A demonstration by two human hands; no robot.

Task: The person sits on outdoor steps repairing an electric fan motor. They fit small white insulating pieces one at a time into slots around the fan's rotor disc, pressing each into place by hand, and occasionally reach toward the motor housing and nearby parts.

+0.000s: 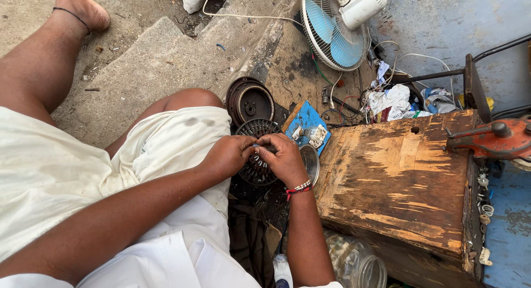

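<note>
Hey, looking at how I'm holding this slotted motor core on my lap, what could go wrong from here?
The dark slotted motor core sits on the knee, steadied only by the left hand and right hand; it might slip off onto the floor. Both hands pinch something small at its rim, so fingers could catch in the slots. The shallow metal dish beside the right hand looks easy to knock with the wrist.

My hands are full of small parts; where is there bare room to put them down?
The worn wooden box top right of the right hand is bare. Crowded: tangled wires and rags beyond it, round metal motor parts by your knee.
</note>
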